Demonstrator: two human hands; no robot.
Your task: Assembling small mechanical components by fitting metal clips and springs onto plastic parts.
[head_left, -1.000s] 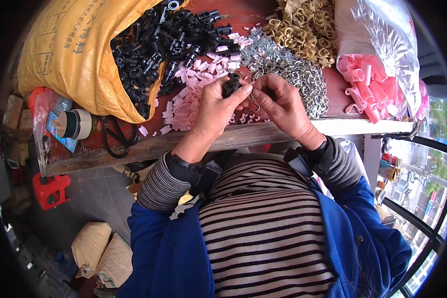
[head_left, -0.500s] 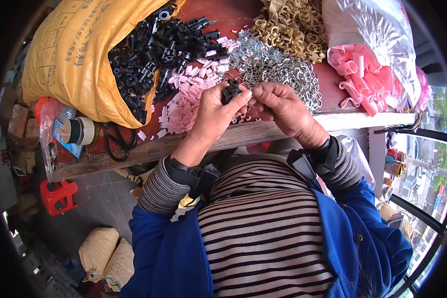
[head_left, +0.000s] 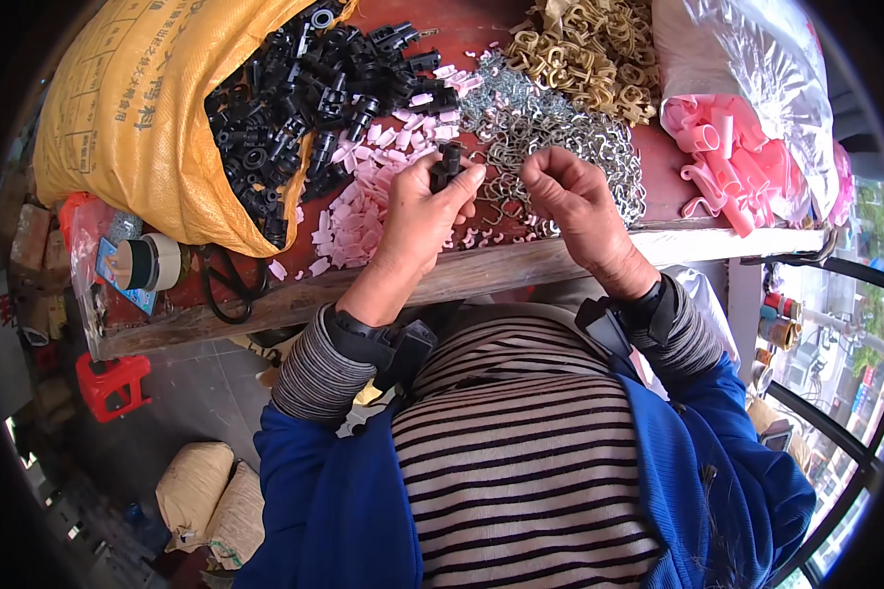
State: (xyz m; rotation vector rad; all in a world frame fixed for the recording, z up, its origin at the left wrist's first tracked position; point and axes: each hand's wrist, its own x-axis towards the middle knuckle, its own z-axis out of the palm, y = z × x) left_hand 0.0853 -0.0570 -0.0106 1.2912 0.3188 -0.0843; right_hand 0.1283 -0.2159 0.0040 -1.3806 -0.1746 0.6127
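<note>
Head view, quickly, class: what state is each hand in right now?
Left hand: closed, holding a black plastic part.
Right hand: fingers curled; whether it pinches anything small cannot be told.

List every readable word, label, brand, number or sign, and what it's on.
I won't copy wording; locations only.
Yellow sack: large dark printed characters; small ruled panel too fine to read.
Blue card: any print too small to read.
Floor sack: faint print, too blurred.
Blue-red sign outside: too small and blurred.
Black part in left hand: no text visible.
</note>
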